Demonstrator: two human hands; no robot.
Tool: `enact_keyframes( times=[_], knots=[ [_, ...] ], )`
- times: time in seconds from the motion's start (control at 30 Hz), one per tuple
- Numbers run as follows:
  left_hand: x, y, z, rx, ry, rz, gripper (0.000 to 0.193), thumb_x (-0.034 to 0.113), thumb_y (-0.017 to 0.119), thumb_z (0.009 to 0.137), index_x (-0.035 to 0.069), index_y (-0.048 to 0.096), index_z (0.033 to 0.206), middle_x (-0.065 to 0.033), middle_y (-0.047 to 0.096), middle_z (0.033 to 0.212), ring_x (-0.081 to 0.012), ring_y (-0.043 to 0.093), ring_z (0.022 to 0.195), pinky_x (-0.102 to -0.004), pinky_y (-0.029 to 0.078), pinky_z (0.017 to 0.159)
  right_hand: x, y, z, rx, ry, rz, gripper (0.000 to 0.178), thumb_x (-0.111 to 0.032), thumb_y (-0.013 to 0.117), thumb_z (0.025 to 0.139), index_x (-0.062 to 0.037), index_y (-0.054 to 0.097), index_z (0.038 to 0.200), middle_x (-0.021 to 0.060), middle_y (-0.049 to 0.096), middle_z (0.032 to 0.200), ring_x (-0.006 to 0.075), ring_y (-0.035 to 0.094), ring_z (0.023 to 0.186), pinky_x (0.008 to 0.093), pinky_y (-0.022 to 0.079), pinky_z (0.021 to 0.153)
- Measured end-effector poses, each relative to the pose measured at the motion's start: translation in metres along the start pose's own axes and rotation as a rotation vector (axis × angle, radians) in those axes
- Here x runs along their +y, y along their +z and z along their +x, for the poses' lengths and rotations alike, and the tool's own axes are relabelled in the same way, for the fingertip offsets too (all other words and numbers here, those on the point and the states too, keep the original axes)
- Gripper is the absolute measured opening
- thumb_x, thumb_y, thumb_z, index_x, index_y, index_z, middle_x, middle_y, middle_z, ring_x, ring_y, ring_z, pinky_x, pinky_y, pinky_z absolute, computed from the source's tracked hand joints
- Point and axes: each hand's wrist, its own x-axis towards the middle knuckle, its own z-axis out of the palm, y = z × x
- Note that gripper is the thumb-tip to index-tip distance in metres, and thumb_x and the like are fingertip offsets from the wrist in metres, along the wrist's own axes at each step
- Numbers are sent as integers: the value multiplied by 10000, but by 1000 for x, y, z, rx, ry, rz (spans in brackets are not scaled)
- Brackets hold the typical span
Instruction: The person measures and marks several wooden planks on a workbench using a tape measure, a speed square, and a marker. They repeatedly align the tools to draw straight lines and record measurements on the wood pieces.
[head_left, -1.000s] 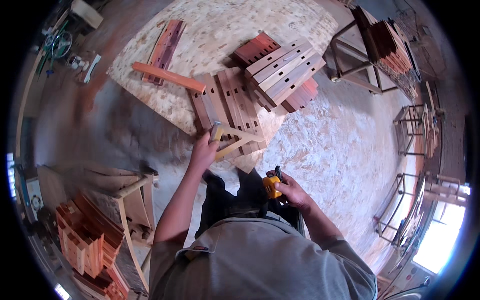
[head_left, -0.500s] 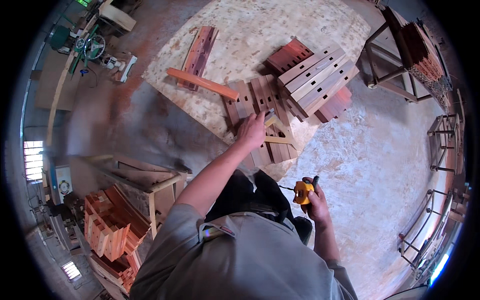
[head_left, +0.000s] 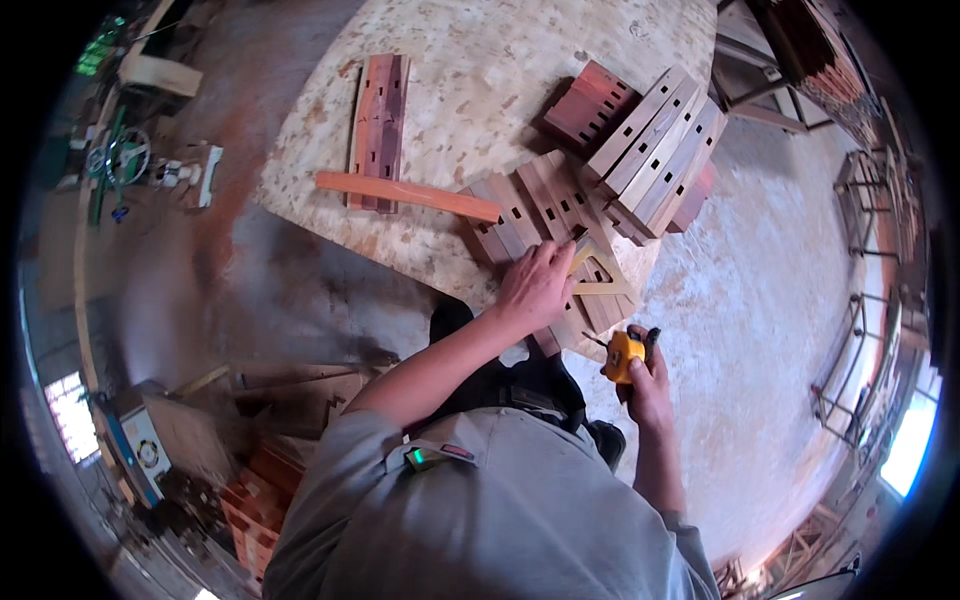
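My left hand is closed at the edge of a yellow triangular set square, which lies over slotted wooden boards. The boards rest side by side at the near corner of the table. My right hand grips a yellow and black tape measure just off that corner. A small dark tip sticks up beside the tape measure, too small to name. An orange-brown wooden strip touches the boards at one end and crosses a reddish slotted piece.
A stack of pale slotted boards and a dark red slotted block sit at the right of the stained tabletop. Metal racks line the right side. A machine with a handwheel stands far left, stacked timber lower left.
The whole view has turned and shifted. My right hand with the tape measure has come up closer to the boards. My left hand stays at the set square.
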Motion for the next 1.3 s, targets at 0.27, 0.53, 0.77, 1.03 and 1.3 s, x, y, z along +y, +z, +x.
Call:
enact_keyframes(
  times=[0.27, 0.53, 0.77, 1.03, 1.3],
  knots=[
    [-42, -96, -51, -554, -622, -1414, 552, 412, 503, 1042, 52, 458, 1459, -68, 607, 1257, -131, 626, 1021, -292, 584, 769, -13, 145, 33, -103, -74, -202, 502, -182, 605, 983, 22, 473, 1422, 65, 648, 1119, 144, 599, 1034, 298, 474, 938],
    [-93, -132, -71, -594, -505, -1045, 512, 172, 586, 989, 20, 445, 1457, -77, 632, 1232, -115, 613, 1008, -273, 535, 796, -10, 179, 65, -275, 103, -356, 302, -130, 638, 949, -16, 632, 1228, 67, 690, 1040, 96, 627, 934, 269, 501, 861],
    [-76, -146, -56, -643, -305, -352, 449, 333, 678, 871, 42, 637, 1211, -198, 667, 1073, -362, 645, 1027, -414, 495, 920, 22, 177, 82, -382, -131, -315, 255, -100, 673, 899, -12, 654, 1137, 54, 658, 890, 143, 591, 819, 315, 499, 783],
    [-151, -203, -3, -393, -233, 248, 265, 174, 636, 804, 14, 665, 1014, -205, 669, 1059, -361, 635, 1028, -435, 492, 873, 8, 126, 134, -56, -77, -141, 52, -108, 671, 936, -67, 653, 963, -35, 581, 785, 51, 509, 723, 238, 450, 658],
    [-183, -231, 45, -546, -428, 141, 231, 279, 660, 865, 65, 696, 946, -148, 679, 785, -284, 680, 776, -401, 506, 722, 3, 118, 171, 188, 68, -248, 245, -235, 670, 911, -19, 646, 1022, 12, 568, 721, 108, 529, 682, 297, 469, 647]
  ],
)
